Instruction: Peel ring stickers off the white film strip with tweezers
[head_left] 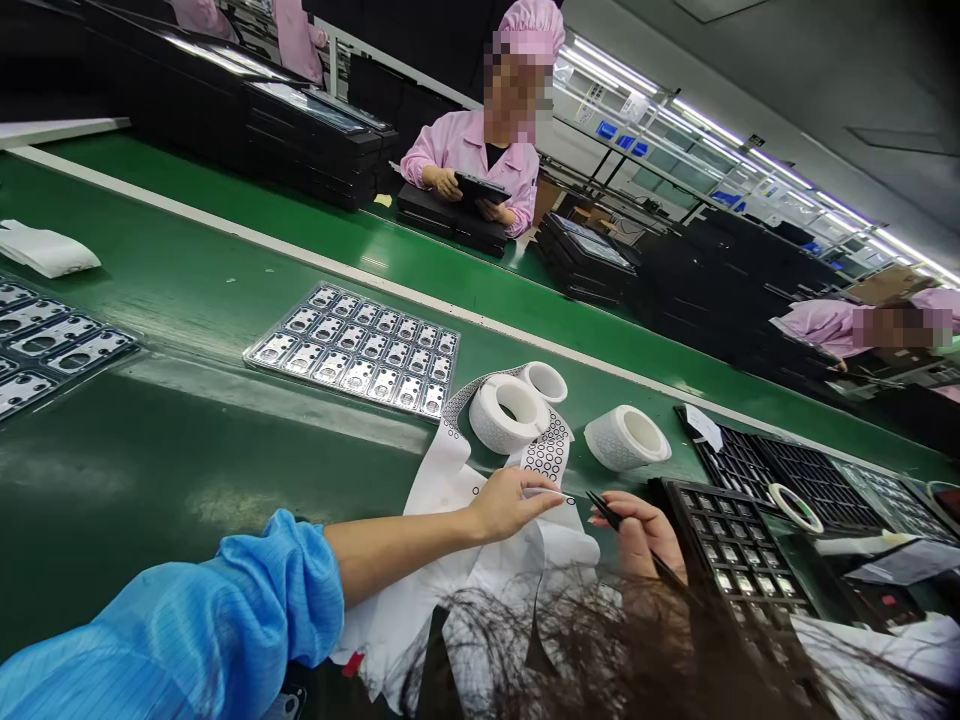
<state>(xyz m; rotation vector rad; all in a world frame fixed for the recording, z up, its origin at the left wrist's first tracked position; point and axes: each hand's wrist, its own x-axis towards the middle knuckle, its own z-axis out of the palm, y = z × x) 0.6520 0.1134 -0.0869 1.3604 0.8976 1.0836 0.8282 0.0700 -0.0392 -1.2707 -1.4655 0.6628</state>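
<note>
My left hand [510, 502], in a blue sleeve, presses its fingers together on a white paper strip [551, 457] printed with small black rings. The strip unrolls from a white roll [510, 410]. Just to the right, my right hand [637, 530] pinches black tweezers [609, 512] whose tip points at the strip's edge. A black tray [731, 550] of small metal parts lies right of that hand. My own hair hangs over the bottom of the view.
Two more white rolls [628, 437] stand behind the strip. A clear tray of metal parts [358, 347] lies on the green belt [187, 300], another at far left [45, 350]. Across the line, a person in pink [480, 160] handles black trays; another person sits far right.
</note>
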